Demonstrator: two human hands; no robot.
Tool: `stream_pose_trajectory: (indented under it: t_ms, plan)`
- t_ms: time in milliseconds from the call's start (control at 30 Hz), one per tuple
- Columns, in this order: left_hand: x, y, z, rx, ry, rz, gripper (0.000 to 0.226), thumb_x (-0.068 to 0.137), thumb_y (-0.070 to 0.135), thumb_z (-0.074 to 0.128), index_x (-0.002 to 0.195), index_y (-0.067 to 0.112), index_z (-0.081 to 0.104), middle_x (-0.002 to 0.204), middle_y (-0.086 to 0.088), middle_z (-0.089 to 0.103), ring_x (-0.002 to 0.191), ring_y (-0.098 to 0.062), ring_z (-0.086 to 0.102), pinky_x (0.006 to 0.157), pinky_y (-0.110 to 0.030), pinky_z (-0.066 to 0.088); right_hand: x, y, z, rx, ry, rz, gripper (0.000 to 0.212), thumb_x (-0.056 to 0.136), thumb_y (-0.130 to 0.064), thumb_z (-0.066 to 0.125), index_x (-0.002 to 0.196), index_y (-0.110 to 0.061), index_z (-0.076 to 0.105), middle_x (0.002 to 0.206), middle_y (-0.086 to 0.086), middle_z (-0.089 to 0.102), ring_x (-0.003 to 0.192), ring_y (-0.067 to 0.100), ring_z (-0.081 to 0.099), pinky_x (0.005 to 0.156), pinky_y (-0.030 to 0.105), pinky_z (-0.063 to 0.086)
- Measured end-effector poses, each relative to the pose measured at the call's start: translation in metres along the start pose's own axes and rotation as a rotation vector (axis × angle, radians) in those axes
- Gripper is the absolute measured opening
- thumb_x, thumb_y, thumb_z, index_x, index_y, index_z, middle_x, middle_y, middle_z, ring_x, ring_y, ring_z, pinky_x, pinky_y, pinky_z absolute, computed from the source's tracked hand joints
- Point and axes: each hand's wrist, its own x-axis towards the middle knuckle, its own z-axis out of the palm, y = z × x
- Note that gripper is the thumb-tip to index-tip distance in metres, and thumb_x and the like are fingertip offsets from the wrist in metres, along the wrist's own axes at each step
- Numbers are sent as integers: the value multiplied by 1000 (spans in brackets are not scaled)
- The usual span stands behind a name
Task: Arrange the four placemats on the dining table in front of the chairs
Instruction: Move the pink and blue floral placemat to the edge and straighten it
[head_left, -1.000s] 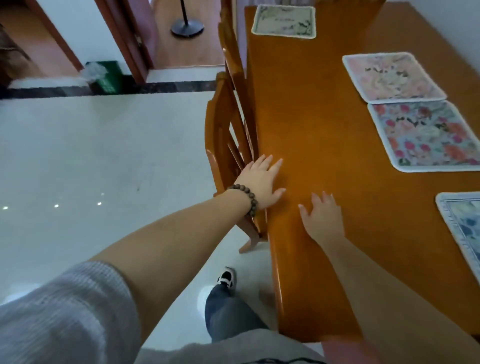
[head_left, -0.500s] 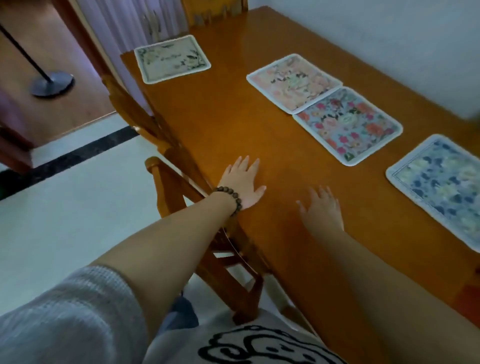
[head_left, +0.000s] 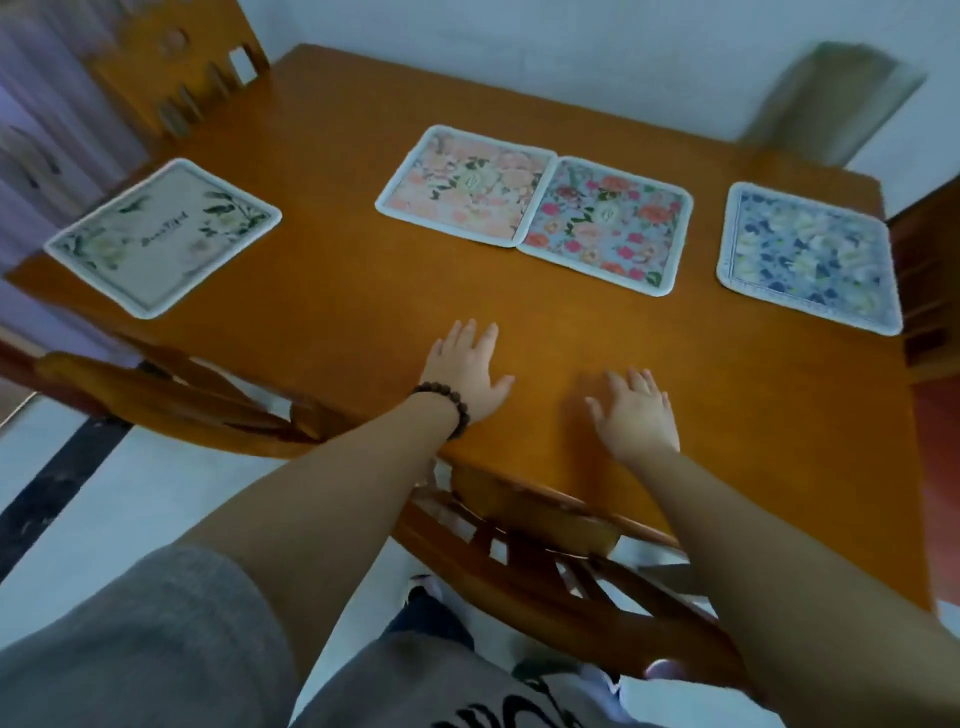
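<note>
Closest in, a wooden chair (head_left: 545, 551) is tucked under the near edge of the glossy orange-brown dining table (head_left: 363, 322). Both hands lie flat and empty on the wood, fingers spread: left hand (head_left: 470, 374), beaded bracelet (head_left: 444, 408) at the wrist, and right hand (head_left: 636, 413) a little apart. Beyond them, four square cloth placemats with pale rounded borders: the cream leafy placemat (head_left: 163, 236) off left, the pink floral placemat (head_left: 467, 184) touching the red-flowered placemat (head_left: 605, 226), the blue floral placemat (head_left: 810, 257) far right. Another chair (head_left: 176, 73) and a pale wall (head_left: 571, 52) behind.
</note>
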Motion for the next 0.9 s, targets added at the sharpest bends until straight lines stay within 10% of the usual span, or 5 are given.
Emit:
stream_pose_trajectory:
  t_ms: [900]
  plan:
    - [131,25,-1,99,-33,225,79,93,56,39,151,19,1,160,-9,-3,146,-26,-5,118,-45,6,86,24,-27,107,72,187,57,97,-47,38,148,-23,26,158,11,13,146,25,3,117,43,10]
